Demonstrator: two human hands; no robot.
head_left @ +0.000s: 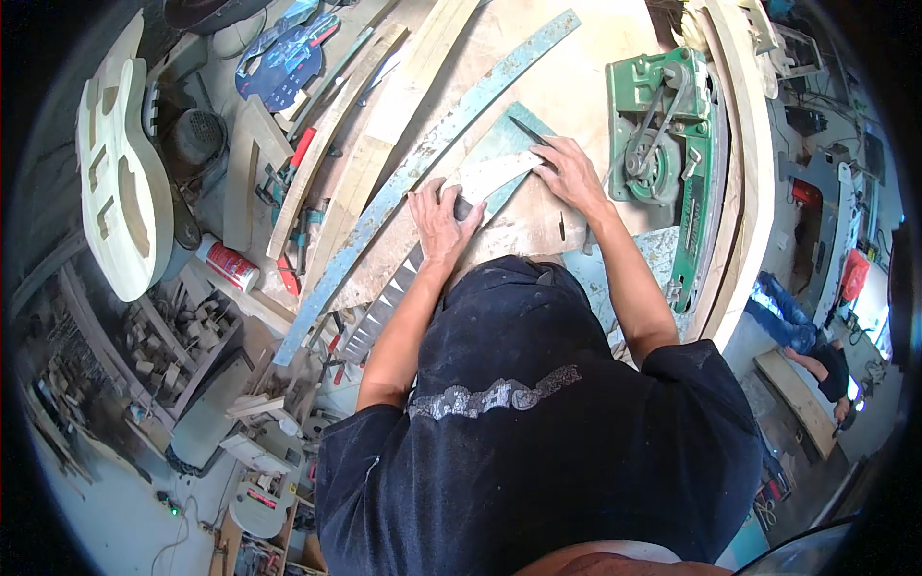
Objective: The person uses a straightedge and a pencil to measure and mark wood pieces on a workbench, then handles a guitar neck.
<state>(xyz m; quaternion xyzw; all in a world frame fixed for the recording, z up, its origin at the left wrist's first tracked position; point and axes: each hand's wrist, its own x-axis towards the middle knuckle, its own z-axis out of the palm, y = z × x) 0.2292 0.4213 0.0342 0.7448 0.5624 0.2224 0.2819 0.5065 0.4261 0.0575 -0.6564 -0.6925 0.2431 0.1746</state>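
A pale, flat shaped piece (492, 178) lies across a worn blue-green board (524, 117) on the workbench. My left hand (442, 223) rests at the near left end of the pale piece, its fingers spread and pressing down. Something dark (463, 207) shows between the thumb and index finger there; its kind cannot be told. At the piece's far right end, my right hand (574, 180) is closed round a slim, dark pointed stick (525, 131), which reaches up and left over the board. The other fingers touch the pale piece.
A long blue metal strip (432, 158) runs diagonally beside my left hand. Wooden strips (399, 115) and red clamps (303, 149) lie farther left. A green belt-driven machine (653, 134) stands right. A toothed saw blade (384, 305) lies near my left forearm; a guitar body (125, 182) is far left.
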